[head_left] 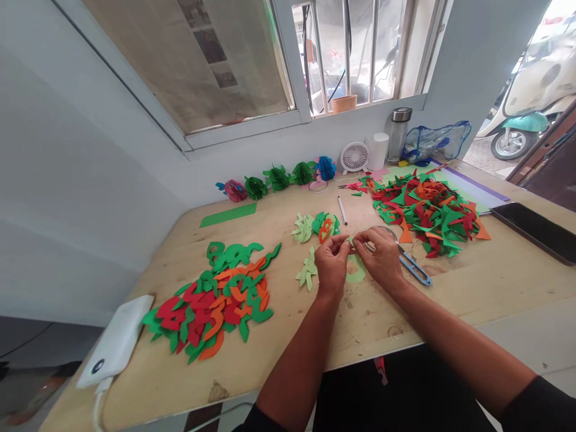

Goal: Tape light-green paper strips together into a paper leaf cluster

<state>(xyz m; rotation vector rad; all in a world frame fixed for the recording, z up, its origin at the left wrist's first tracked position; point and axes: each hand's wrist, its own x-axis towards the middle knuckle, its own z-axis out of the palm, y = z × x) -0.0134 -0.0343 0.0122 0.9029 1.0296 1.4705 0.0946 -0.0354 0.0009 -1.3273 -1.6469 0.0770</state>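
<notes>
Both hands meet over the middle of the wooden table. My left hand [333, 261] pinches the left edge of a small pale green paper piece, and my right hand [379, 255] pinches its right side; the fingers hide most of it. Beneath them lies a pale green paper ring [356, 271]. Blue-handled scissors [417, 270] rest beside my right hand, their loops partly covered. Light green leaf-like cutouts [307, 270] sit left of my left hand, with another light green cutout [303, 228] and a green-and-orange paper piece [326, 225] just behind.
Cut shapes [225, 294] pile up at left, paper scraps [432, 210] at right. A white pen [342, 210], green strip [228, 215], paper flowers [278, 178], fan [354, 157], bottle [398, 135], phone [537, 231] and white power bank [116, 341] surround the work area.
</notes>
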